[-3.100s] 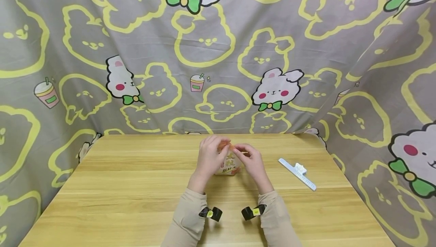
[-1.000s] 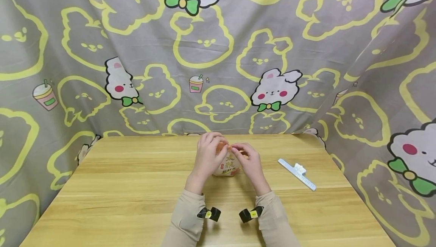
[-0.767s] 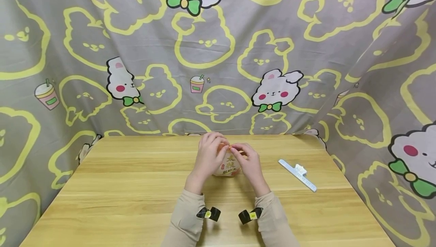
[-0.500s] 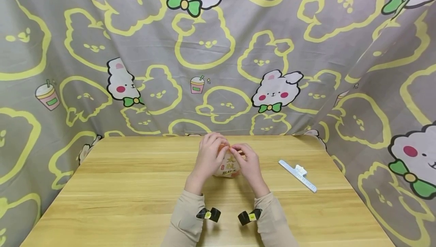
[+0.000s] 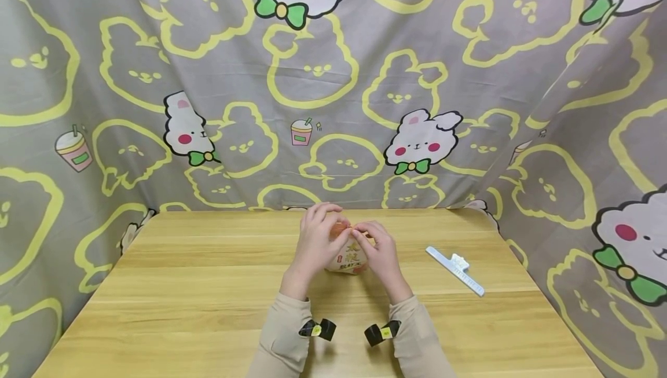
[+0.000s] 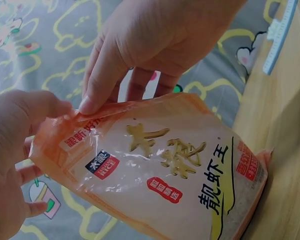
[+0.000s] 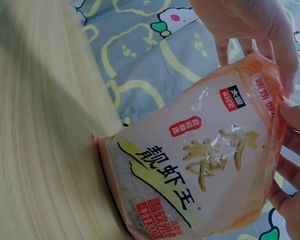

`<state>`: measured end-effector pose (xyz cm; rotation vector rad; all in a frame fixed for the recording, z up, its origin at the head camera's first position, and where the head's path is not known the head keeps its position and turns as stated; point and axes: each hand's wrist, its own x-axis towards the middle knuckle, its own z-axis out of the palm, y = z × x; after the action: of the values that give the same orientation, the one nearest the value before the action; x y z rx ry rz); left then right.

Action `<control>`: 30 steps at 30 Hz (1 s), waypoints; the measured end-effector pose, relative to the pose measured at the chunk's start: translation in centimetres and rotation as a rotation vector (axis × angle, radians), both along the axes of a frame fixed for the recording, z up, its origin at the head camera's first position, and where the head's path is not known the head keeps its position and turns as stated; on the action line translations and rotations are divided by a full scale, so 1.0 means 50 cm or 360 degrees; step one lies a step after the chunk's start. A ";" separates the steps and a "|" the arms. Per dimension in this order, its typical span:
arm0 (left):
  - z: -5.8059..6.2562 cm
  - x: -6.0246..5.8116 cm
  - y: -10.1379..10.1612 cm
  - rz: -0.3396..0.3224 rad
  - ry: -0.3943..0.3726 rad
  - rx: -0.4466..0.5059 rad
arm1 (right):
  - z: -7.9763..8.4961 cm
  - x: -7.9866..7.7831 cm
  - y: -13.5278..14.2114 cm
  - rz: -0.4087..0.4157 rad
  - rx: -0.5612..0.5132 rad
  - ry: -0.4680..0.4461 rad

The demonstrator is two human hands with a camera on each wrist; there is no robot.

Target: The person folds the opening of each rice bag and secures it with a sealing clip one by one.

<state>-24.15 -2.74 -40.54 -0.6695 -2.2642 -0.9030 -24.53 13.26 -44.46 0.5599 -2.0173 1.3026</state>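
Observation:
An orange and clear plastic bag of rice [image 5: 350, 257] stands upright near the middle of the table, its base on the wood. My left hand [image 5: 319, 242] pinches the bag's top edge between thumb and fingers on one side. Close beside it, my right hand [image 5: 379, 250] pinches the same edge, the two thumbs nearly meeting. In the left wrist view, the printed front of the rice bag [image 6: 155, 155] faces the camera, with white grains showing near its bottom. The right wrist view shows the orange top of the bag [image 7: 262, 80] folded or gathered at the fingers.
A pale blue sealing clip [image 5: 455, 271] with ruler marks lies to the right of the hands on the wooden table [image 5: 198, 285]. Behind the table hangs a grey patterned curtain [image 5: 333, 88], which also runs along both sides.
Both hands stay at the bag's top, with small finger shifts along its edge. The bag keeps its place, and the clip has not moved.

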 end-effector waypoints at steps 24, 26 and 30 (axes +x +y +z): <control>-0.002 -0.004 0.004 0.0205 0.0121 0.0021 | -0.015 -0.008 0.019 -0.0090 0.0227 -0.0081; -0.002 -0.004 0.003 0.0229 0.0137 0.0034 | -0.017 -0.008 0.021 -0.0093 0.0245 -0.0111; -0.004 -0.009 -0.003 0.0273 0.0159 0.0070 | -0.022 -0.007 0.026 -0.0089 0.0301 -0.0190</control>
<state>-24.59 -2.89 -40.76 -0.4813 -2.1691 -0.8154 -24.86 14.58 -45.57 0.5177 -2.2545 1.1435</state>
